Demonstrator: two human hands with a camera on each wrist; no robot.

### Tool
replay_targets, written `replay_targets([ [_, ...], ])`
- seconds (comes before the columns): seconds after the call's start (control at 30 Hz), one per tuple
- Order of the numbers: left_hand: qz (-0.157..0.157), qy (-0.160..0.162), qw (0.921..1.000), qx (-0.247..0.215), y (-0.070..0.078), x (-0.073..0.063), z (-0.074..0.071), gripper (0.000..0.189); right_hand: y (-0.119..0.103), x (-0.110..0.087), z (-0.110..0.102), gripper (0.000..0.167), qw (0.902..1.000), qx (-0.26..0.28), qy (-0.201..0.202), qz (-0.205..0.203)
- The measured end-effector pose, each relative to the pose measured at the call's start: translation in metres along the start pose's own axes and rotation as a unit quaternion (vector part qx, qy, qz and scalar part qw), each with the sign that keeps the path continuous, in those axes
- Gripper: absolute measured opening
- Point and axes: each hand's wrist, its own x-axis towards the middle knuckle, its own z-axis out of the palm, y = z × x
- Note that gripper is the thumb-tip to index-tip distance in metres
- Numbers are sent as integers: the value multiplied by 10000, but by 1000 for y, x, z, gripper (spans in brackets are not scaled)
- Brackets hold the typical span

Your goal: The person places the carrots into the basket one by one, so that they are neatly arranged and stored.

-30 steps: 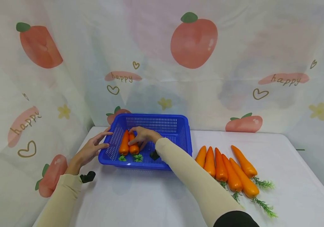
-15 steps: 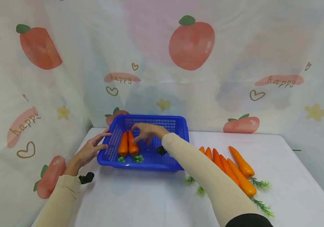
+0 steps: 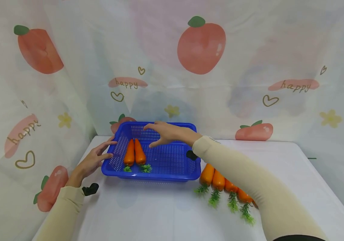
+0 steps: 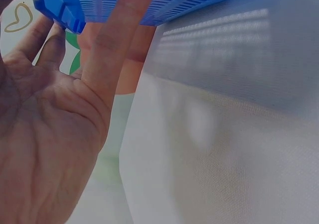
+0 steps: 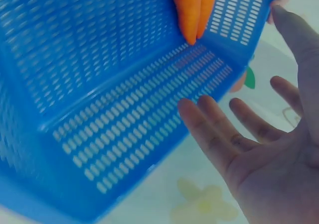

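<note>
A blue plastic basket (image 3: 168, 159) with slotted walls stands on the white table. Inside, toward its left end, two orange carrots with green tops, a left carrot (image 3: 129, 154) and a right carrot (image 3: 140, 154), lie side by side. At the basket's left rim is my left hand (image 3: 91, 163), fingers extended and touching the edge; in the left wrist view its thumb (image 4: 117, 40) lies against the wall. My right hand (image 3: 169, 132) hovers over the basket's back part, empty, with fingers spread, as the right wrist view also shows.
Several more carrots (image 3: 218, 180) lie in a row on the table right of the basket, partly hidden under my right sleeve (image 3: 250, 177). A printed cloth (image 3: 220, 110) hangs behind and to the left of the table (image 3: 159, 211).
My right hand has let go of the right carrot in the basket and moved up and to the right, its fingers spreading. My left hand has stayed at the rim.
</note>
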Motion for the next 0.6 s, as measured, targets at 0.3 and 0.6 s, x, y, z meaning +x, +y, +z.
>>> replay_targets([
  [0.3,-23,4,10000,85,4,0,-1,56,26,-55,-13,81,9976,18,658,-200],
  [0.6,-53,2,10000,22,3,-3,1,56,60,-122,-20,80,9938,52,1109,-81],
])
